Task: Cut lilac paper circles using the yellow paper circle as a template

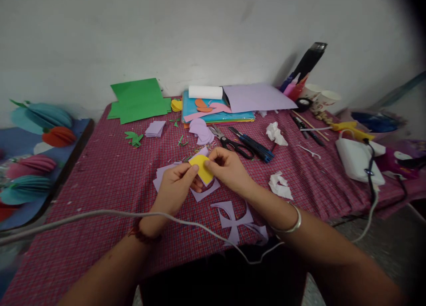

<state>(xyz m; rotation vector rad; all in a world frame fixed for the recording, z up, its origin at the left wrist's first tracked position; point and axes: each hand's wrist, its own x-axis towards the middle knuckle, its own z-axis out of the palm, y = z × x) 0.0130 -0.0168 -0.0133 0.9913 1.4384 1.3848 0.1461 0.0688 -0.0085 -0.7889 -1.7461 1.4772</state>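
A yellow rounded paper piece (202,169) lies against a lilac paper piece (203,152) above the middle of the table. My left hand (176,182) pinches its left edge between thumb and fingers. My right hand (229,167) is closed on its right edge. Under my hands lie lilac paper sheets (161,174). Cut lilac scraps (233,224) are spread nearer to me. Just beyond my hands sit lilac rounded cutouts (201,131), black-handled scissors (233,144) and a blue cutter (254,145).
Green sheets (140,100), a blue packet (199,115) with a white roll (205,92), and a large lilac sheet (259,97) line the wall. A white cable (109,213) crosses in front of my left wrist. Crumpled tissues (280,186) and a white box (357,157) are at right.
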